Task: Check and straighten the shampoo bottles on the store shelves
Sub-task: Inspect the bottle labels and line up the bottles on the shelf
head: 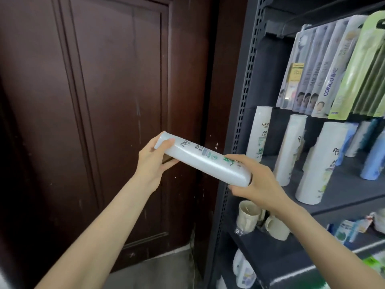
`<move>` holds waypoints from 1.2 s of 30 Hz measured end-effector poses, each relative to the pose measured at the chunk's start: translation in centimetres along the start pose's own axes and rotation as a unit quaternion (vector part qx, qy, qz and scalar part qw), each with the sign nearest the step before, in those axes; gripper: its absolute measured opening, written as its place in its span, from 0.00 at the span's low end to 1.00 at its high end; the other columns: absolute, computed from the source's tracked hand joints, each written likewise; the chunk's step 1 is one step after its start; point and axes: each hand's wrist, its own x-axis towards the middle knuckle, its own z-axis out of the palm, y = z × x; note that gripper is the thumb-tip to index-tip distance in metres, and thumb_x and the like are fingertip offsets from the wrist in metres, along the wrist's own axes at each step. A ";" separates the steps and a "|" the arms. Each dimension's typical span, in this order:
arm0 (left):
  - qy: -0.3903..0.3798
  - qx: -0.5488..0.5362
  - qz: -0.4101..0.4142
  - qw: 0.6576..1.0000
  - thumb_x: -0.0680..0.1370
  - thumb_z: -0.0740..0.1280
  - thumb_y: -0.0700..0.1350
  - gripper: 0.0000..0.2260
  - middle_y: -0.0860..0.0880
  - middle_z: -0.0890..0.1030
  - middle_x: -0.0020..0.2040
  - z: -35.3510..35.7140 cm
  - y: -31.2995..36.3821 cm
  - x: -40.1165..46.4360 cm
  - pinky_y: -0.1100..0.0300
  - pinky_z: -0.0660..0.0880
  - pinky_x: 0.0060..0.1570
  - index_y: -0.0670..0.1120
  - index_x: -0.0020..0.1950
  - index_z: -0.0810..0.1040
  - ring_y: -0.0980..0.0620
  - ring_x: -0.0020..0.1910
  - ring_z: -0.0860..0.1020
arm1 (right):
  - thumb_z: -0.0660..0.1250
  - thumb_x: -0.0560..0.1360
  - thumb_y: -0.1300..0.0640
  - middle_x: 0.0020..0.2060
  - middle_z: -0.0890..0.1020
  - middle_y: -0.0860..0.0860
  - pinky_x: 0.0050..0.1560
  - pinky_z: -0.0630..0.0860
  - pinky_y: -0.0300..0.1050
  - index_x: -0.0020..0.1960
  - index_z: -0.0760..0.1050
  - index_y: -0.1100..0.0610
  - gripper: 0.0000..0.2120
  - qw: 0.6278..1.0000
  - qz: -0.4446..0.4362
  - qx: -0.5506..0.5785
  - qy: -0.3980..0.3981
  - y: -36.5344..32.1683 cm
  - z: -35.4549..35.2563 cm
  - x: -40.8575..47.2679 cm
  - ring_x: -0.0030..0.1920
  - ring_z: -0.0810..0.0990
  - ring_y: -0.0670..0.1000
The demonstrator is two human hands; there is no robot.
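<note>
Shampoo bottle lies ten-to-four, left hand gripping its top, right hand its base; shelf at three

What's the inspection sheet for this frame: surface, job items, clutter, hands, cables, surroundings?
Surface: dark metal shelf, several tiers.
Job's things: white shampoo bottle held nearly level off the shelf; three matching white bottles standing on the middle tier, blue bottles behind.
Clutter: mugs on the tier below; hanging packets above.
Grippers: left hand grips one bottle end, right hand the other.
Cables: nothing seen.
Surroundings: dark wooden door left of the shelf.
</note>
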 end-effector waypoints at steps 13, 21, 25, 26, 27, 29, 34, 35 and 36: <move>-0.061 0.022 0.004 0.998 0.74 0.68 0.39 0.13 0.40 0.81 0.55 -3.0 -0.9 -1.9 0.56 0.78 0.55 0.39 0.56 0.73 0.47 0.55 0.81 | 0.70 0.72 0.62 0.51 0.82 0.46 0.48 0.78 0.37 0.56 0.77 0.53 0.14 0.972 0.034 0.220 0.073 -1.0 -0.8 -0.9 0.52 0.79 0.42; -0.001 0.096 0.036 0.995 0.73 0.71 0.44 0.11 0.41 0.81 0.50 -1.8 -1.5 -1.7 0.54 0.81 0.46 0.41 0.48 0.72 0.47 0.49 0.82 | 0.66 0.75 0.57 0.50 0.82 0.52 0.37 0.82 0.52 0.59 0.72 0.49 0.12 0.951 0.102 0.278 0.088 -0.3 -1.8 -0.1 0.49 0.83 0.51; 0.046 0.096 -0.006 0.994 0.73 0.72 0.46 0.13 0.40 0.81 0.51 -1.7 -1.7 -1.3 0.58 0.81 0.39 0.41 0.47 0.72 0.45 0.48 0.82 | 0.70 0.71 0.66 0.54 0.80 0.52 0.44 0.82 0.55 0.63 0.73 0.48 0.24 0.942 0.110 0.317 0.021 0.6 -2.1 -0.6 0.52 0.83 0.53; 0.043 0.098 -0.012 0.994 0.73 0.72 0.46 0.13 0.39 0.81 0.52 -1.7 -1.7 -1.3 0.58 0.81 0.40 0.41 0.47 0.72 0.45 0.48 0.83 | 0.70 0.70 0.67 0.55 0.80 0.52 0.46 0.81 0.55 0.63 0.73 0.48 0.25 0.942 0.108 0.317 0.015 0.7 -2.1 -0.7 0.53 0.82 0.54; 0.036 0.102 -0.013 0.994 0.73 0.72 0.46 0.13 0.39 0.81 0.53 -1.8 -1.7 -1.3 0.58 0.81 0.41 0.41 0.49 0.73 0.45 0.48 0.83 | 0.71 0.70 0.67 0.55 0.81 0.51 0.47 0.81 0.56 0.63 0.74 0.48 0.25 0.943 0.106 0.316 0.015 0.8 -2.1 -0.7 0.53 0.82 0.54; 0.005 0.111 -0.003 0.994 0.74 0.71 0.45 0.13 0.40 0.80 0.54 -2.1 -1.6 -1.5 0.56 0.81 0.44 0.42 0.55 0.75 0.46 0.49 0.82 | 0.70 0.70 0.64 0.55 0.81 0.51 0.48 0.81 0.55 0.63 0.74 0.48 0.24 0.942 0.105 0.318 0.026 0.9 -2.3 -0.6 0.54 0.82 0.53; -0.063 0.121 0.023 0.990 0.74 0.70 0.39 0.21 0.44 0.80 0.54 -2.3 -1.2 -1.8 0.56 0.80 0.49 0.49 0.66 0.73 0.46 0.52 0.81 | 0.67 0.73 0.63 0.56 0.81 0.53 0.46 0.82 0.50 0.64 0.74 0.50 0.21 0.933 0.124 0.334 0.049 1.2 -2.6 -0.1 0.54 0.82 0.53; -0.061 0.125 0.028 0.990 0.74 0.70 0.39 0.21 0.44 0.80 0.54 -2.3 -1.1 -1.7 0.56 0.80 0.49 0.49 0.66 0.73 0.46 0.53 0.81 | 0.67 0.73 0.62 0.56 0.81 0.53 0.46 0.82 0.50 0.64 0.74 0.50 0.20 0.933 0.127 0.334 0.049 1.3 -2.6 0.0 0.55 0.81 0.53; -0.057 0.127 0.034 0.990 0.74 0.70 0.39 0.22 0.44 0.80 0.54 -2.2 -1.1 -1.7 0.56 0.80 0.49 0.49 0.67 0.73 0.46 0.54 0.81 | 0.68 0.73 0.62 0.56 0.81 0.53 0.46 0.82 0.50 0.64 0.74 0.50 0.20 0.932 0.130 0.334 0.049 1.3 -2.5 0.0 0.55 0.81 0.53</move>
